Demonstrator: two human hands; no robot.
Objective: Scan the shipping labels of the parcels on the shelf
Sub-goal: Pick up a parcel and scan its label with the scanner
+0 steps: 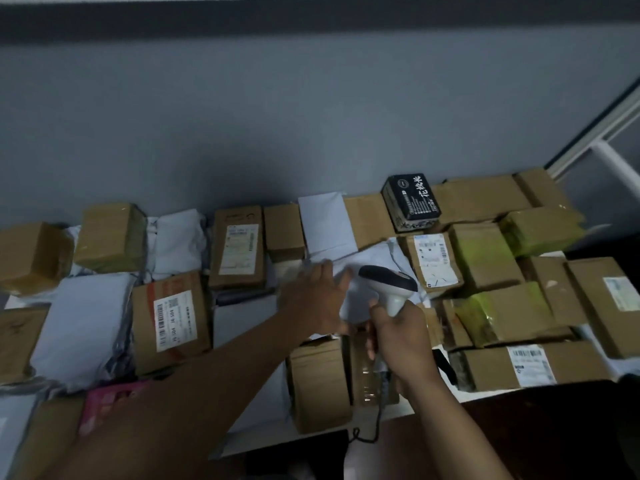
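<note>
Likely light and floppy, the white mailer (360, 271) is flattening under the left hand's (311, 299) spread fingers — beside them, the right hand (398, 337) is gripping the scanner (388, 285) by its handle.

Dim room, plain grey wall (277, 116), white metal frame (609, 161) at right.

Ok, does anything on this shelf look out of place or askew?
Mostly the black box: it sits tilted on top of the brown cartons at the back, the only dark parcel. The pink package at front left also stands out by colour. No visible damage or spills.
</note>
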